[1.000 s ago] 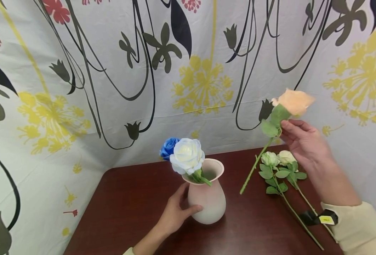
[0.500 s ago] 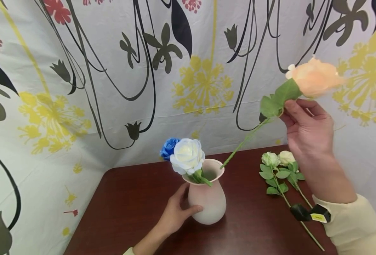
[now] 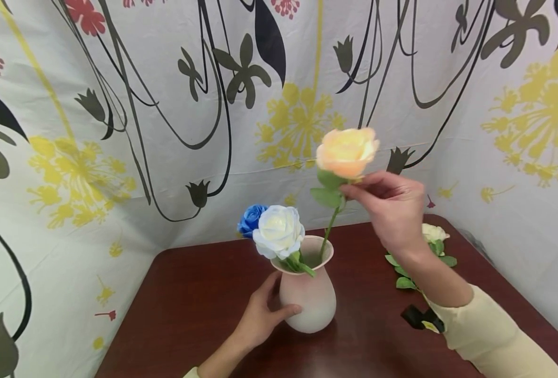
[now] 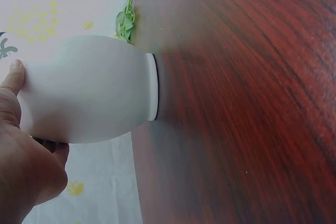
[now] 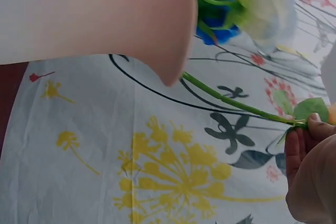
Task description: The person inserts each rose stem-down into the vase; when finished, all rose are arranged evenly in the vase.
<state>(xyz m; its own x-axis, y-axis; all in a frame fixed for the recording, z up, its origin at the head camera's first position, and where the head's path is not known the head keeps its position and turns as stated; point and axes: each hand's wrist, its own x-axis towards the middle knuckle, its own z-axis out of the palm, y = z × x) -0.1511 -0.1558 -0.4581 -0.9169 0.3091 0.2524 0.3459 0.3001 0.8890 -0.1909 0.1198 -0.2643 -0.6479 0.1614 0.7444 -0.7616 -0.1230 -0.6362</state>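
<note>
A pale pink and white vase (image 3: 308, 302) stands upright on the table, and my left hand (image 3: 262, 315) grips its left side with the thumb across the front. Out of its mouth lean a white rose (image 3: 279, 231) and a blue rose (image 3: 250, 220). Above the vase my right hand (image 3: 392, 210) pinches a peach rose (image 3: 347, 152) by the stem just under the bloom. In the head view that green stem (image 3: 328, 231) slopes down with its lower end inside the vase's mouth. The right wrist view shows the stem (image 5: 236, 104) passing behind the rim.
More cut roses lie on the dark red wooden table (image 3: 189, 304) at the right; one white bloom (image 3: 434, 232) shows, the rest being partly behind my right forearm. A flower-printed cloth (image 3: 165, 131) hangs behind and beside the table.
My right hand has carried the peach rose left from above the lying roses, turning it more upright, and its stem end has entered the vase. The left hand and vase have stayed put.
</note>
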